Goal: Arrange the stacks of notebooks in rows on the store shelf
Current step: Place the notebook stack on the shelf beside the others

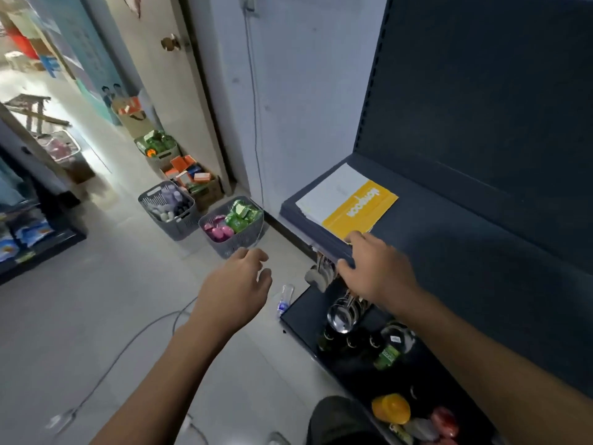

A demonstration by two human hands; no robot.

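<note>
In the head view, the stack of notebooks lies at the left front corner of the dark shelf. The right hand rests on the shelf's front edge, fingertips touching the stack, fingers close together. The left hand hangs over the floor, fingers loosely curled, holding nothing.

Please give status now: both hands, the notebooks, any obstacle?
Left hand open, empty, over floor. Right hand on notebook stack at shelf front edge. No obstacle.

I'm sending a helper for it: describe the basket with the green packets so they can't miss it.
Start at the dark shelf unit and look down left to the floor. Two grey slatted baskets stand there; take the nearer one, which alone holds green packets and pink items.
</note>
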